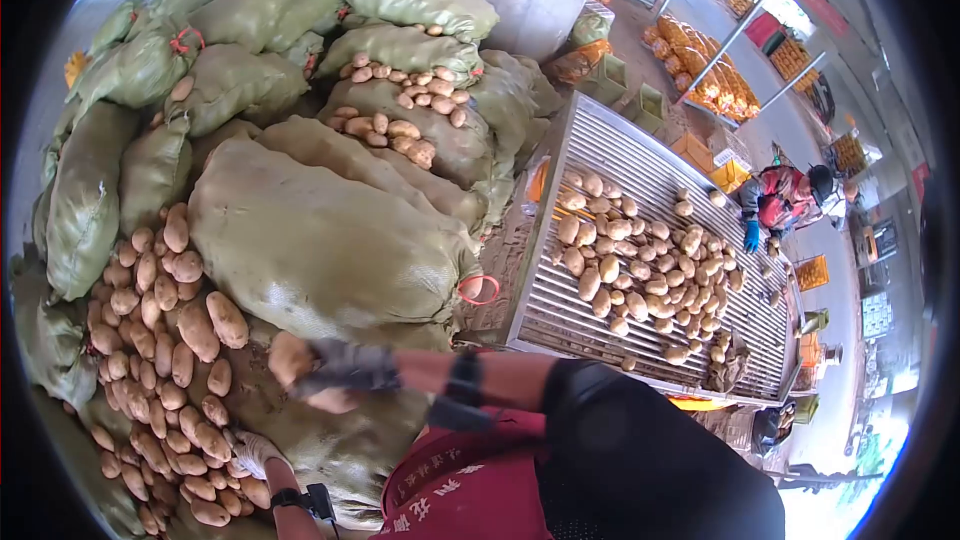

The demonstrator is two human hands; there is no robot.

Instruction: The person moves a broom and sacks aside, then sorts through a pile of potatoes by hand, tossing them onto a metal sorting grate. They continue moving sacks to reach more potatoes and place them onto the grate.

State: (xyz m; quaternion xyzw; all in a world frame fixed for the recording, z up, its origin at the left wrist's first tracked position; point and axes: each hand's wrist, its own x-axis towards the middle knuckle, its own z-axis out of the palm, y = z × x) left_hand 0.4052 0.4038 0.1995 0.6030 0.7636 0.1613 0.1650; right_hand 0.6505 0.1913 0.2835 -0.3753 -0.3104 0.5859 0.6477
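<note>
My right hand (345, 370), in a dark grey glove, reaches in over a green woven sack and grips a potato (290, 358); it is a little blurred. Lower down, my left hand (258, 452) wears a pale glove with darker fingertips. Its fingers stretch out and touch the edge of a large heap of loose potatoes (160, 370) on the left. Some fingertips are hidden among the potatoes. A full green sack (320, 240) lies just beyond my right hand, with a red tie (478, 289) at its end.
More stuffed sacks (240, 15) are piled behind, with small groups of potatoes on top. On the right stands a slatted metal sorting table (600, 340) bearing many potatoes. A co-worker (790, 195) with a blue glove is at its far side, near yellow crates (730, 176).
</note>
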